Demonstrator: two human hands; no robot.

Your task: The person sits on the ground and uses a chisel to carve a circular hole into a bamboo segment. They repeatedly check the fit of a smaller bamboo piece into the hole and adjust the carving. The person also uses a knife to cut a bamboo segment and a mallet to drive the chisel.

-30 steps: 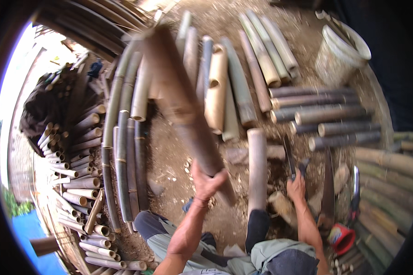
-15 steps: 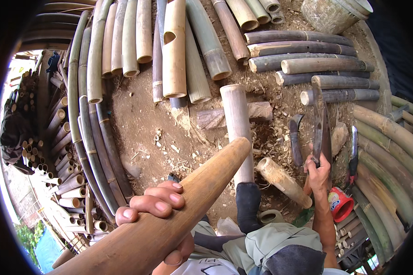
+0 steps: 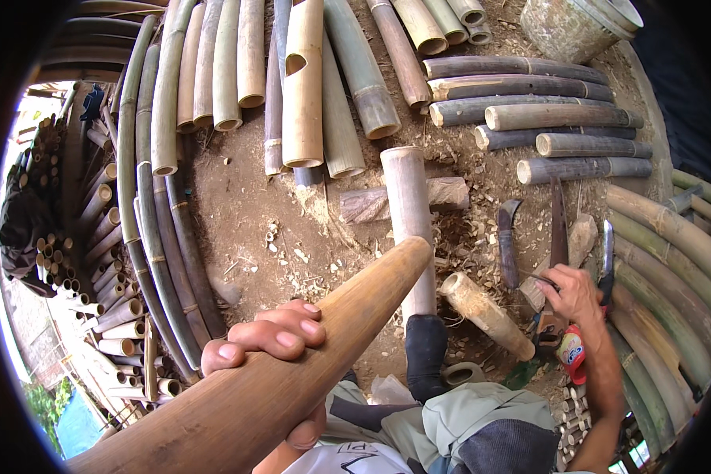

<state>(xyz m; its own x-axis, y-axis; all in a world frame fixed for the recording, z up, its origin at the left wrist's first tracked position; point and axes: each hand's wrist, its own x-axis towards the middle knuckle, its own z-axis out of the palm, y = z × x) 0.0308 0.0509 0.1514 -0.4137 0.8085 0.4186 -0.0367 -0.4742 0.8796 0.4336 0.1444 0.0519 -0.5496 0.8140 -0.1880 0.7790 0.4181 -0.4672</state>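
Note:
A thick tan bamboo pole [image 3: 292,379] slants up from the lower left, its rounded tip in front of an upright pale bamboo length [image 3: 407,189]. My left hand [image 3: 272,340] is wrapped round this pole, fingers over the top and thumb below. At the right my right hand [image 3: 573,294] is closed; a thin dark strip sticks out leftward from its fingers, too narrow to name. Beyond it lies a long brown blade [image 3: 558,221]. A hooked knife [image 3: 509,245] lies to its left and a straight knife with a red-and-black handle [image 3: 607,261] to its right.
A short bamboo piece [image 3: 486,316] lies by my dark-covered foot [image 3: 425,355]. A log [image 3: 442,193] crosses behind the upright length. Bamboo poles [image 3: 166,95] line the left and back; others [image 3: 671,268] lie at right. A red container [image 3: 573,355] is below my right forearm. A bucket [image 3: 581,28] stands far right.
The large blade held upright in my right hand no longer shows that way. My right hand has shifted slightly right and turned. The red container is now partly covered. The left hand keeps its grip.

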